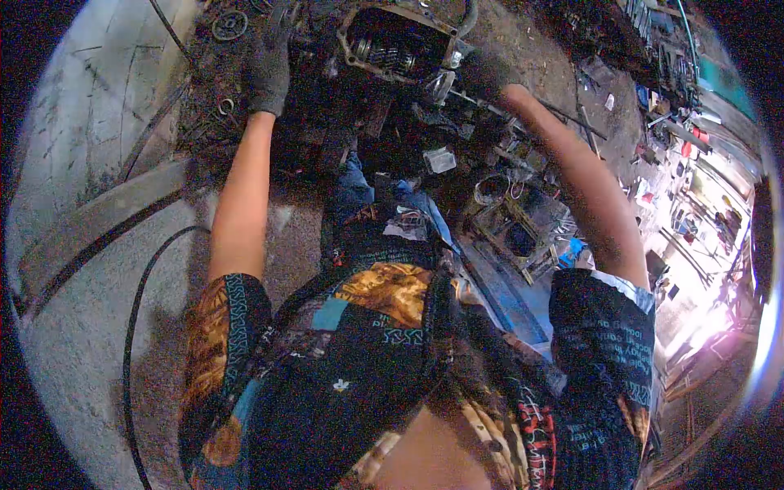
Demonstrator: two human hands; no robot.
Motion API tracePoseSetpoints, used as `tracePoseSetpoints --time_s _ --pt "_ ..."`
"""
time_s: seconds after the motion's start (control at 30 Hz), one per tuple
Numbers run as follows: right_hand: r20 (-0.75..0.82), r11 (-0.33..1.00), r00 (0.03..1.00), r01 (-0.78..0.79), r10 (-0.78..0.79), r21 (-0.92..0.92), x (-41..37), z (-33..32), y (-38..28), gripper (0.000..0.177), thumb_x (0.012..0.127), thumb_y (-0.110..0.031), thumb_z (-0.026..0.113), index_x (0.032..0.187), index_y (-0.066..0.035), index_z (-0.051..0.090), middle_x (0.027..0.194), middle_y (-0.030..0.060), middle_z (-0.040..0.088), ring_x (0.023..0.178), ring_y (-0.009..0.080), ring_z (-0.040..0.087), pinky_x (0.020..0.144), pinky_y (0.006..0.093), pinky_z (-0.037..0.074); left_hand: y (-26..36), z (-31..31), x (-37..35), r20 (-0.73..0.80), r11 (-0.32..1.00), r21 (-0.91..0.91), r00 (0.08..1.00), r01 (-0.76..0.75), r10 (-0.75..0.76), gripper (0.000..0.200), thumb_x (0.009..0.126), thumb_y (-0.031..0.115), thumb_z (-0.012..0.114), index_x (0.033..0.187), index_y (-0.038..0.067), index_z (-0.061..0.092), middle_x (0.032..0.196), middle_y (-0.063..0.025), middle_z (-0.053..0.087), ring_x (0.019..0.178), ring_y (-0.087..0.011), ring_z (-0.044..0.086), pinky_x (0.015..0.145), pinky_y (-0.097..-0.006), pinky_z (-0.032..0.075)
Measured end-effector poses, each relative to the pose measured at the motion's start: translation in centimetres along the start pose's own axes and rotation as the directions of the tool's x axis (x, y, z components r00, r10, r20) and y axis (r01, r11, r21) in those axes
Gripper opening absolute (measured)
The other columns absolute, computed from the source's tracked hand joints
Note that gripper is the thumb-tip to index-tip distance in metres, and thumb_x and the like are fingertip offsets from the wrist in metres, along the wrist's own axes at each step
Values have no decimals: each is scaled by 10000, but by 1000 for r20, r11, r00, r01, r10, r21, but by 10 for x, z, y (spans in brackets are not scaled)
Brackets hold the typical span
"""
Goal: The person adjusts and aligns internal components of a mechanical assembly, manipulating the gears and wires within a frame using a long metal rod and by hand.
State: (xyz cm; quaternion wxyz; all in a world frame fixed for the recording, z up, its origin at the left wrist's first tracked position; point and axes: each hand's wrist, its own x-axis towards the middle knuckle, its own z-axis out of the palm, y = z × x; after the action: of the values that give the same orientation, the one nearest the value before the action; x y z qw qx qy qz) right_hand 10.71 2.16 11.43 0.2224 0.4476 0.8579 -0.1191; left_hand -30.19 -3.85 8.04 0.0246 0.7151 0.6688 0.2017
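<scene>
My left hand (269,77), in a dark grey work glove, reaches to the top of the view, left of an open metal gear housing (347,55). Its fingers look stretched out, though their tips fade into shadow. Inside the housing, toothed gears (384,57) show. My right hand (488,77), also gloved, is beside the housing's right edge, close to a shiny metal piece (441,85). Dark and blur hide the right fingers, so I cannot make out whether they grip anything.
A round metal wheel (229,26) and a small ring (225,106) lie at the upper left. A black hose (135,327) curves over the floor. A frame-like metal casting (518,233) sits among loose parts at right. Tools and scrap cover the far right.
</scene>
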Motion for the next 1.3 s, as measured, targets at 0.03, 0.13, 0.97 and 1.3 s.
tracePoseSetpoints --time_s 0.03,0.13,0.97,1.3 --pt "-94 989 993 -58 71 139 -8 -24 -19 282 800 -260 573 850 0 670 852 235 653 741 390 624 677 478 492 -4 7 2 12 983 127 992 -129 128 367 943 123 415 1299 68 485 1271 -200 520 1142 -371 498 941 -430 413" --pt "-129 984 988 -67 89 164 -7 -31 -24 287 801 -263 575 863 0 673 877 242 655 770 397 635 690 469 498 -7 17 29 62 990 100 994 -101 95 348 941 160 429 1263 56 512 1232 -196 545 1117 -366 516 929 -432 418" --pt "-232 1000 973 8 -7 3 -25 -33 -22 291 775 -292 602 921 -52 677 902 231 654 820 406 638 716 483 505 -9 41 8 -174 921 -367 963 130 -205 427 942 253 491 1313 44 464 1217 -217 565 1104 -384 542 939 -446 433" --pt "-55 976 996 -60 72 210 -13 -10 -1 282 778 -284 593 840 -22 681 850 216 665 750 393 646 696 461 507 15 17 9 -52 883 -442 977 162 -205 405 968 187 435 1352 57 435 1296 -197 532 1179 -333 517 981 -395 405"
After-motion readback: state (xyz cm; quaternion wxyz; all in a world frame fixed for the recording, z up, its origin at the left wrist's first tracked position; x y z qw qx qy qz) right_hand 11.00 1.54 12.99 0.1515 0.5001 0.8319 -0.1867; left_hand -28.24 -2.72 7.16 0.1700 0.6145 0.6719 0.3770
